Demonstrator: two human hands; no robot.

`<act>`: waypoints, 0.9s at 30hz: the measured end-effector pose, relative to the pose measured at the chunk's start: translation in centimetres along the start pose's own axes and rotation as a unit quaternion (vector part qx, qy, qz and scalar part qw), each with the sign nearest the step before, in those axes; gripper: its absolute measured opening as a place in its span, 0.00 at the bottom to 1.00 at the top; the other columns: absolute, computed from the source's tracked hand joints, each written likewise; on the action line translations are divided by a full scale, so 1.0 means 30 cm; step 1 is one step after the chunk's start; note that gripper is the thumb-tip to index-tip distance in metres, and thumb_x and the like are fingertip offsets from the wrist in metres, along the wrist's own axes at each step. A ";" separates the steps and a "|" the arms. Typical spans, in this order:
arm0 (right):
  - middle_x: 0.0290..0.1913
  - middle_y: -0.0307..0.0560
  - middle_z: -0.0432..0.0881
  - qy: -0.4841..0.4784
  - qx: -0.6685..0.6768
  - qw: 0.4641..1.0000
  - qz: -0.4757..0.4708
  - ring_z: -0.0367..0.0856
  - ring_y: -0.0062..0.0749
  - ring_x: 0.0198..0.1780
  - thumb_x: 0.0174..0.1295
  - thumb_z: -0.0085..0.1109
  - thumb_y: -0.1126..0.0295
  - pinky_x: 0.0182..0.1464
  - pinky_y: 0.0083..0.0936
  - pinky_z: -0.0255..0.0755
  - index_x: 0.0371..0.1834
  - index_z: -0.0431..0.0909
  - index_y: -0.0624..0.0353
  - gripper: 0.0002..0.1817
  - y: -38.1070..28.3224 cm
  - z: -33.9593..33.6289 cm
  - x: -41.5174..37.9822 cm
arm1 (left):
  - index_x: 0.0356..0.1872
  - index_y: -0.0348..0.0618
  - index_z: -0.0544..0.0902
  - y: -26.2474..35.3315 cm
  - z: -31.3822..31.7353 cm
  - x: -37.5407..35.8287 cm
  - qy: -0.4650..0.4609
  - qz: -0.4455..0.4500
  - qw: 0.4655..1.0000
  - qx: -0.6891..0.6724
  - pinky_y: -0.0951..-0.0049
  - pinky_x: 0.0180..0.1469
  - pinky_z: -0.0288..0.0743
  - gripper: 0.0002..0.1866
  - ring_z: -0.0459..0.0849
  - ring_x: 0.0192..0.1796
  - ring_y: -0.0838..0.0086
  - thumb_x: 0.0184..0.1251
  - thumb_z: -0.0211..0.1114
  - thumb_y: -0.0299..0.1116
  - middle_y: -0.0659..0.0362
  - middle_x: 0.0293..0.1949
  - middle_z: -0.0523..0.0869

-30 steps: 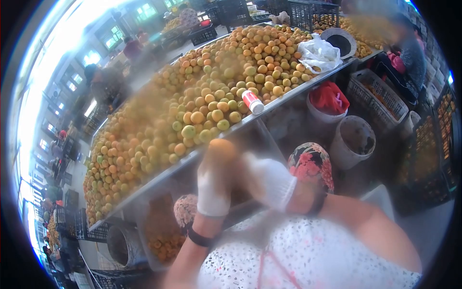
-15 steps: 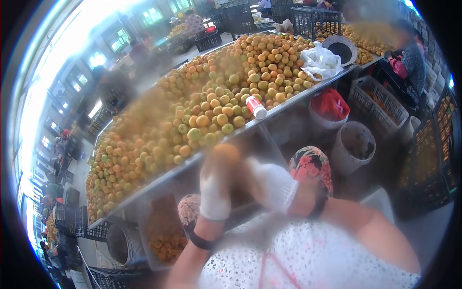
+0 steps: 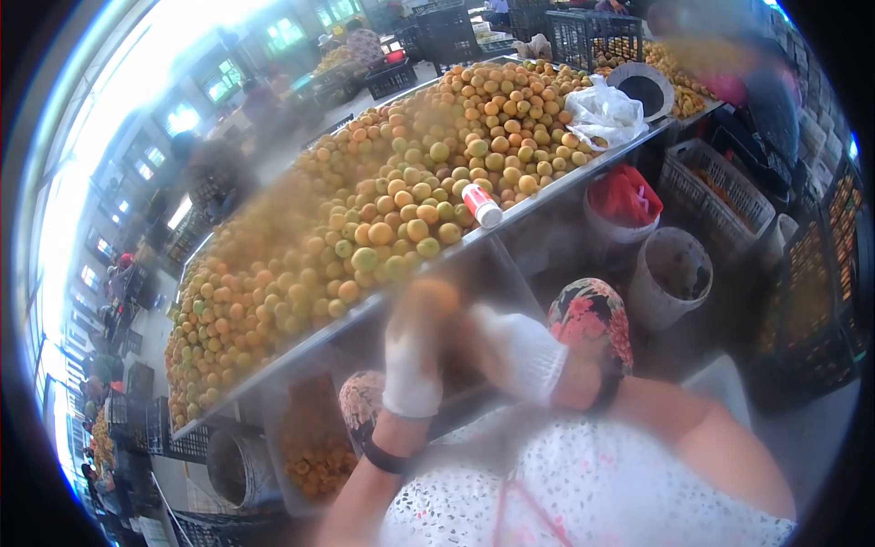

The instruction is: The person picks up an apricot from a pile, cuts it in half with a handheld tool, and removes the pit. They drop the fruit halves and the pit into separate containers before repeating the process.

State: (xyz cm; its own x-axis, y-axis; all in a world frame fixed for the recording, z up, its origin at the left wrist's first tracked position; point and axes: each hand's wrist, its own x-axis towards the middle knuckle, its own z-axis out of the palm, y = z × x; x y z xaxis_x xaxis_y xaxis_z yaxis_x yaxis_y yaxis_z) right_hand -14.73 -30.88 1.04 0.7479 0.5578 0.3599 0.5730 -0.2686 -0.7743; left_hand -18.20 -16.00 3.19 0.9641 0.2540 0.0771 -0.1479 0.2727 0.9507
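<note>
In front of my lap, both hands in white gloves are close together, blurred by a smear on the lens. My left hand [image 3: 415,360] is closed around a round orange fruit [image 3: 432,299], which looks like an apricot. My right hand [image 3: 515,351] comes in from the right, its fingers curled in against the left hand and the fruit. Whatever the right fingers grip is hidden in the blur. Just beyond the hands, a large heap of similar fruit [image 3: 401,219] covers a metal-edged table [image 3: 510,221]. A white and red bottle [image 3: 482,206] lies on the heap's near edge.
A white plastic bag [image 3: 606,114] and a round dark-bottomed basin [image 3: 642,89] sit on the table. Below stand a bucket with a red bag [image 3: 624,202], a white bucket [image 3: 673,276], a crate [image 3: 718,187] and a bin of cut fruit [image 3: 317,463]. A person [image 3: 770,100] sits at right.
The hands and fruit stay nearly in place, shifting only slightly in view. The person at right has leaned toward the table.
</note>
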 end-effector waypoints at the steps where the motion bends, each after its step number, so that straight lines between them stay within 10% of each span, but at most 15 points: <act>1: 0.26 0.64 0.81 -0.002 0.007 1.000 0.006 0.82 0.62 0.33 0.73 0.52 0.59 0.32 0.49 0.74 0.42 0.71 0.64 0.16 0.009 0.000 0.001 | 0.47 0.37 0.79 -0.002 0.005 0.005 -0.001 -0.010 1.000 -0.011 0.77 0.46 0.69 0.22 0.75 0.41 0.78 0.78 0.58 0.50 0.61 0.39 0.80; 27: 0.25 0.60 0.82 0.063 -0.008 0.997 -0.038 0.84 0.58 0.30 0.71 0.55 0.62 0.28 0.45 0.76 0.50 0.72 0.64 0.16 -0.009 -0.030 -0.008 | 0.55 0.35 0.77 -0.007 0.003 0.027 -0.080 0.022 0.996 -0.039 0.68 0.60 0.71 0.28 0.83 0.51 0.68 0.76 0.57 0.55 0.51 0.46 0.87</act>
State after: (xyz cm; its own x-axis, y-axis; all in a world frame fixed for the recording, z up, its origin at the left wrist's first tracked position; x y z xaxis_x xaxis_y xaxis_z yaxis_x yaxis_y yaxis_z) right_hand -14.76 -31.65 1.63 0.7371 0.4748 0.4809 0.6349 -0.2425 -0.7336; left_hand -17.37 -15.96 3.07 0.9781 0.1173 0.1721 -0.2022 0.3365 0.9197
